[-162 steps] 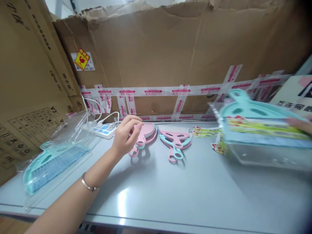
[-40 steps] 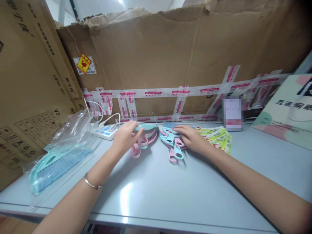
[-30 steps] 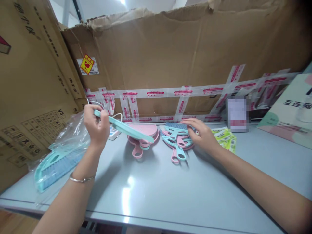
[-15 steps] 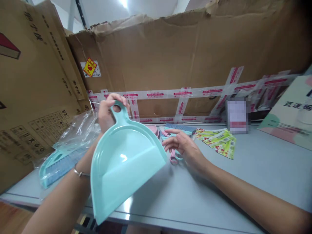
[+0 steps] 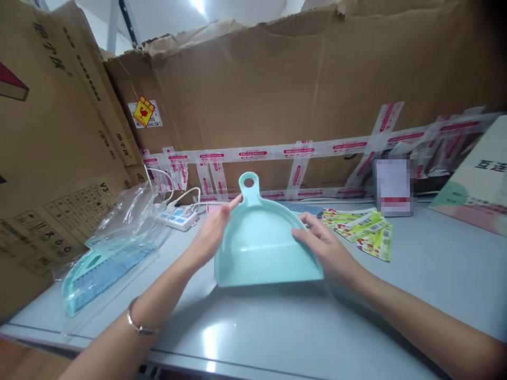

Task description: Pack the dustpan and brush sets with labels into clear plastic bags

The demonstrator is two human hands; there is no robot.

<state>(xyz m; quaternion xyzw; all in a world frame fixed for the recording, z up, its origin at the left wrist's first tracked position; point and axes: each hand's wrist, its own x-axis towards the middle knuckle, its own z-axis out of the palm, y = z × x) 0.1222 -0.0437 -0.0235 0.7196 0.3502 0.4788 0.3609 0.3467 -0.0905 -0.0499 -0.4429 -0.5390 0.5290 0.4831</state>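
A light teal plastic dustpan (image 5: 264,247) sits tilted on the grey table (image 5: 277,327), its handle with a round hole pointing away from me. My left hand (image 5: 214,235) grips its left rim, thumb on top. My right hand (image 5: 327,249) holds the right rim, fingers curled on the edge. The pan hides the stacks of pink and teal dustpans and brushes behind it; only a sliver of a blue brush (image 5: 307,209) shows.
A bagged teal dustpan and brush set (image 5: 103,261) lies at the left under loose clear bags. A white power strip (image 5: 177,218) sits at the back. Green labels (image 5: 366,228) lie at the right. Taped cardboard walls (image 5: 277,105) close the back and left.
My left hand lifted a teal dustpan off the pink stack, swung it toward me, then set it down flat in the middle. My right hand left the brush stack and took the pan's right rim.
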